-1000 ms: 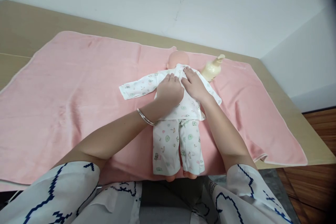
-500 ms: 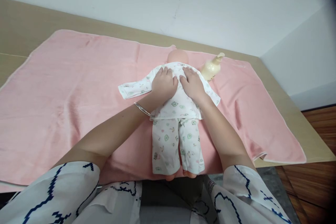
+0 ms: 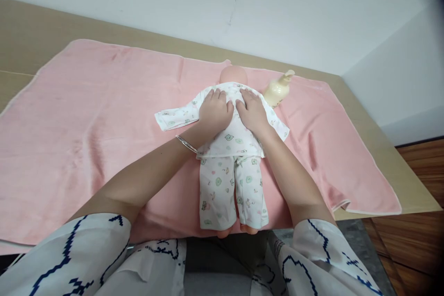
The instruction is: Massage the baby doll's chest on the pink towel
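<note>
A baby doll (image 3: 233, 74) lies on a pink blanket (image 3: 114, 88), its head toward the wall and its feet at the near edge. It wears a white printed long-sleeved top (image 3: 231, 141) and matching trousers (image 3: 218, 189). My left hand (image 3: 215, 112) rests flat on the left side of the top's upper part, fingers stretched toward the head. On the right side, my right hand (image 3: 253, 110) lies flat in the same way, thumb apart from the fingers. Neither hand grips anything. Both palms hide the cloth beneath them.
A cream pump bottle (image 3: 277, 91) stands on the blanket beside the doll's right-hand sleeve, close to my right hand. Under the blanket is a wooden table (image 3: 412, 194), set against a white wall (image 3: 156, 4). Wood-grain panels (image 3: 416, 240) show at the lower right.
The whole view has shifted very slightly. Both hands keep their places on the doll's top.
</note>
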`<state>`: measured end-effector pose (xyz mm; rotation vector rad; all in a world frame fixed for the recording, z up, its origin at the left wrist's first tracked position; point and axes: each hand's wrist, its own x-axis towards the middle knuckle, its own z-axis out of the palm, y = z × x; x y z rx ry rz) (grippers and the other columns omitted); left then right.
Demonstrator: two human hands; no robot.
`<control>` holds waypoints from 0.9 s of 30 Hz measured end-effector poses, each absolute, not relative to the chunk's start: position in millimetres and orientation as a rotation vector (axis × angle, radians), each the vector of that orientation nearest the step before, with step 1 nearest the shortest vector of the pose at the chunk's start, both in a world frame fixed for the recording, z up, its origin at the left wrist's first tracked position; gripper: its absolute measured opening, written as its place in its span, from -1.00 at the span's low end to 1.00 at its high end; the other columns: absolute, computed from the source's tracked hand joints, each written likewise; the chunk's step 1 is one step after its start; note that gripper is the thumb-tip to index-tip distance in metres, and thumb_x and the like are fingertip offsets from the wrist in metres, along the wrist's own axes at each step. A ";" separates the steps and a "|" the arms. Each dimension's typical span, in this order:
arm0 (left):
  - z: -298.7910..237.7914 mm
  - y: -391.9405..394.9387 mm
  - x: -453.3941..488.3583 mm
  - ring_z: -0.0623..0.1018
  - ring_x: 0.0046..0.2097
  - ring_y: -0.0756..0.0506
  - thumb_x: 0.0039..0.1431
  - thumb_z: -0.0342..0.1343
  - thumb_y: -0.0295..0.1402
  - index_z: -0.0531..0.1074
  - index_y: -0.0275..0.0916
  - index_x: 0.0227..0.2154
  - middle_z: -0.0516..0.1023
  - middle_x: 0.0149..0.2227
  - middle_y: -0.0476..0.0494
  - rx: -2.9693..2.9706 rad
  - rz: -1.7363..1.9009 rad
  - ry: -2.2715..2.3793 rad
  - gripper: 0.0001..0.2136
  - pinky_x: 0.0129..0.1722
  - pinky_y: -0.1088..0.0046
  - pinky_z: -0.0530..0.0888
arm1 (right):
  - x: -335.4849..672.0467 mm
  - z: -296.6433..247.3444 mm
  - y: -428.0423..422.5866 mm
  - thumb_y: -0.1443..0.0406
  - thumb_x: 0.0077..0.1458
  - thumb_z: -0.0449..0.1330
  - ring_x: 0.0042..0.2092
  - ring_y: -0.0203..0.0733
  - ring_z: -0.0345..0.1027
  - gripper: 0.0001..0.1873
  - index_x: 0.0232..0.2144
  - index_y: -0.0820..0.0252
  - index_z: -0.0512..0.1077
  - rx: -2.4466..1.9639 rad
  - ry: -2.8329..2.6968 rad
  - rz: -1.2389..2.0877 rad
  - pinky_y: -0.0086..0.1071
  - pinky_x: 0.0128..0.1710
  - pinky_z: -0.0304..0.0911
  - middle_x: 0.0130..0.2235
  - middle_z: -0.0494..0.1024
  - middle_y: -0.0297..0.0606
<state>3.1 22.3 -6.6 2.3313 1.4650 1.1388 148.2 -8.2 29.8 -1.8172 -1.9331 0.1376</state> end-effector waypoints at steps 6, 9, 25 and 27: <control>2.8 17.2 2.6 0.33 0.35 -0.36 0.34 -0.16 -0.27 0.37 -0.45 0.17 0.43 0.25 -0.45 2.355 1.012 1.513 -0.52 0.39 0.00 0.22 | 148.2 29.9 -7.7 0.18 0.34 -0.09 0.41 0.08 0.10 -0.40 0.31 0.37 0.25 -1.821 -1.949 0.113 0.07 0.43 -0.08 0.36 0.28 0.06; 9.2 13.2 2.8 0.32 0.35 -0.35 0.35 -0.19 -0.29 0.36 -0.49 0.19 0.40 0.27 -0.46 2.383 0.922 1.571 -0.51 0.39 0.05 0.22 | 148.1 30.5 -7.9 0.19 0.34 -0.08 0.40 0.10 0.12 -0.42 0.29 0.37 0.27 -1.819 -1.946 0.099 0.09 0.42 -0.06 0.35 0.31 0.05; 17.4 9.4 2.4 0.23 0.39 -0.38 0.38 -0.17 -0.36 0.24 -0.36 0.30 0.32 0.33 -0.39 2.426 0.760 1.582 -0.52 0.38 -0.16 0.11 | 129.3 43.5 -27.0 0.29 0.32 -0.11 0.32 0.26 0.22 -0.45 0.21 0.56 0.30 -1.918 -1.986 0.013 0.09 0.32 0.14 0.22 0.43 0.23; 21.0 3.1 4.4 0.23 0.39 -0.40 0.40 -0.19 -0.36 0.23 -0.30 0.32 0.30 0.34 -0.39 2.430 0.726 1.602 -0.52 0.36 -0.17 0.14 | 137.7 41.9 -20.9 0.27 0.30 -0.08 0.34 0.24 0.20 -0.43 0.23 0.52 0.30 -1.863 -1.975 0.062 0.10 0.34 0.12 0.26 0.40 0.19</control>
